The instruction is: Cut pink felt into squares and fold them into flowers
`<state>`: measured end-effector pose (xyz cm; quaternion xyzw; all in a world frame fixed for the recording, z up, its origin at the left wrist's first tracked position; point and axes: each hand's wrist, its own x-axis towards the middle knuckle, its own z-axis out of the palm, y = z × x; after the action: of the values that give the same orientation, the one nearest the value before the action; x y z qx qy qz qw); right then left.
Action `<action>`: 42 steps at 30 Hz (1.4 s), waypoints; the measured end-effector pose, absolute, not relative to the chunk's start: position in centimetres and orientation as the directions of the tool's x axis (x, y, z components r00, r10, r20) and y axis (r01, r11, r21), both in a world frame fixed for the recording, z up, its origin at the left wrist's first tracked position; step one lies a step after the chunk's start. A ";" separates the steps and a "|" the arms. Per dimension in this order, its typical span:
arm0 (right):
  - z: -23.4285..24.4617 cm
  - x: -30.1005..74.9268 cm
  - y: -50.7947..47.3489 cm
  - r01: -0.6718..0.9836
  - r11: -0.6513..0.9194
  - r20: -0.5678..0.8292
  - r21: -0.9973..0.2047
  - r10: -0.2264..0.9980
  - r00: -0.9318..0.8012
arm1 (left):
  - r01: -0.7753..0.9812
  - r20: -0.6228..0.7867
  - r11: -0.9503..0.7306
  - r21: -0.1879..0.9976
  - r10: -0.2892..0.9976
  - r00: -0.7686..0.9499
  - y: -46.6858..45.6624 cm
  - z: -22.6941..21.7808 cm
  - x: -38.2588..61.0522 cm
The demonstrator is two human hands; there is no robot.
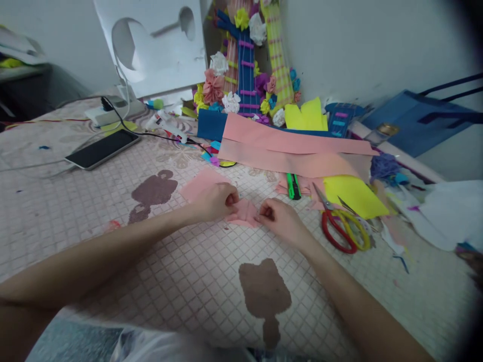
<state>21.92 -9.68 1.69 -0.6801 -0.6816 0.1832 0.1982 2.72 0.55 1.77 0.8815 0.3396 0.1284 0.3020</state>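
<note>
Between my two hands lies a small creased piece of pink paper (pixel 247 211), low over the patterned tablecloth. My left hand (pixel 217 201) has its fingers curled and pinches the paper's left side. On the opposite edge, my right hand (pixel 277 216) pinches with thumb and forefinger; the fingertips partly hide that edge. A flat pink sheet (pixel 204 182) rests just behind my left hand. Beyond my right hand lie a green box cutter (pixel 293 187), red-handled scissors (pixel 335 229) and yellow-handled scissors (pixel 356 226).
Long pink strips (pixel 294 146) and yellow paper (pixel 352 195) lie at the back. Decorated toy guitars (pixel 247 65) lean on the wall. A phone (pixel 103 149), a glue gun (pixel 168 125) and a power strip (pixel 113 113) with cables occupy the left. A white bag (pixel 449 213) is at right.
</note>
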 end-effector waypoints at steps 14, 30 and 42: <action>2.9 19.9 -11.1 0.720 0.251 0.523 -0.647 0.834 0.179 | 0.078 -0.205 0.199 0.977 0.766 0.609 -0.8 2.8 2.2; 1.8 21.3 -12.4 0.800 0.589 0.394 -0.115 0.766 -0.508 | 0.325 0.163 -0.508 0.798 0.700 0.695 -4.8 2.4 -3.0; 0.6 22.8 -12.3 0.813 0.577 0.457 -0.081 0.746 -0.484 | 0.115 0.267 -0.993 0.040 0.122 0.956 -1.7 2.1 -1.5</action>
<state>22.80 -12.26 0.57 -0.4541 -0.8584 -0.0733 0.2272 -1.47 -1.73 2.05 0.9889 0.0600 0.1357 0.0118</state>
